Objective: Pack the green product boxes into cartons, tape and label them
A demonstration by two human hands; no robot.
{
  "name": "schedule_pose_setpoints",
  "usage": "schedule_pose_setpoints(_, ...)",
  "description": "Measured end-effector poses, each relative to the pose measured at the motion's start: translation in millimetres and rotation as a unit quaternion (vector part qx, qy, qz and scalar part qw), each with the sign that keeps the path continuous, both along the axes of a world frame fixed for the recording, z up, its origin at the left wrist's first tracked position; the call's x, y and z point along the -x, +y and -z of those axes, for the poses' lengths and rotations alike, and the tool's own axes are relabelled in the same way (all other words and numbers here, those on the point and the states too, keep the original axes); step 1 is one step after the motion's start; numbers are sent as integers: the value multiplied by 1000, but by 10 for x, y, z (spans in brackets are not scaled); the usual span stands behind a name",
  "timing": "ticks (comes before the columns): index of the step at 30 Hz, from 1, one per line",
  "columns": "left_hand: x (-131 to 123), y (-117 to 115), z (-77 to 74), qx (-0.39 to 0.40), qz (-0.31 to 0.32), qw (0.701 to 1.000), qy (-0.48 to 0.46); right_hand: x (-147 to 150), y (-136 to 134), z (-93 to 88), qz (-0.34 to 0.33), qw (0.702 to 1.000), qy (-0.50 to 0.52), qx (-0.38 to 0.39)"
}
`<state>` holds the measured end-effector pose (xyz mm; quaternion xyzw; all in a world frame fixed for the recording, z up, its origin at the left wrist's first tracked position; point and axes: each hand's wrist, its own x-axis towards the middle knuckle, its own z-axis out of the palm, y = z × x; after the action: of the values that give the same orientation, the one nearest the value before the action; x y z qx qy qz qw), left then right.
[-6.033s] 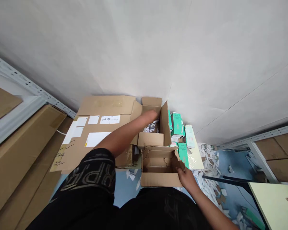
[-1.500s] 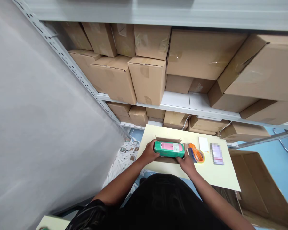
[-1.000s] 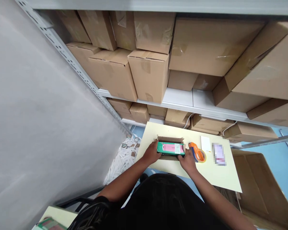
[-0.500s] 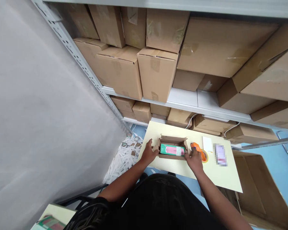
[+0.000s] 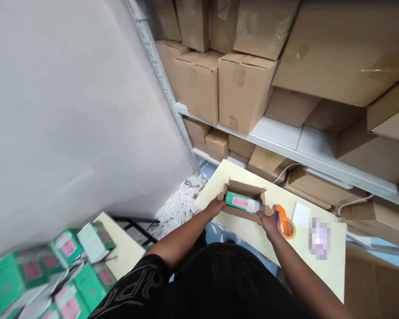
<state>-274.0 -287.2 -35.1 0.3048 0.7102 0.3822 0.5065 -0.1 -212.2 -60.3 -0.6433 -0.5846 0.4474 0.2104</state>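
Observation:
An open brown cardboard box [image 5: 242, 215] rests on the cream table, its flaps spread. Inside it lies a green and pink product box [image 5: 242, 202], long and narrow. My left hand [image 5: 215, 208] is closed on the cardboard box's left end, thumb close to the product box. At the right end my right hand [image 5: 267, 222] grips the cardboard box, its thumb by the product box's near corner. The cardboard hides part of my fingers. Just right of that hand lies an orange tape dispenser [image 5: 281, 217] with a roll of tape.
On the cream table [image 5: 326, 277] are a white pad [image 5: 301, 214] and a blurred-out item. Several green and pink boxes [image 5: 89, 285] crowd a second table at lower left. Shelves of cartons [image 5: 244, 91] stand ahead. White paper shreds [image 5: 176, 208] cover the floor beside the wall.
The view has swung left, bringing more green boxes into sight. My hands stay at the cardboard box's ends, the left thumb now nearer the product box.

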Motion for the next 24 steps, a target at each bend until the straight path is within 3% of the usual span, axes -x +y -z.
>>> schedule_pose_setpoints(5, -209, -721, -326, -80, -82, 993, -10, -52, 132, -223, -75, 996, -3, 42)
schedule_pose_setpoints(11, -221, -2018, -823, -129, -119, 984, -26, 376, 4, -599, -200, 977, 14, 69)
schedule_pose_setpoints(15, -209, -2901, -987, -110, -175, 976, 71, 899, -394, -847, -302, 952, 36, 33)
schedule_pose_setpoints(20, -112, -4011, -1121, -38, -298, 929, 217, 1515, -1116, -1043, -418, 907, 52, 20)
schedule_pose_setpoints(24, 118, -5030, -1419, -13, -347, 889, 298, 1958, -1805, -1071, -495, 866, 74, -1)
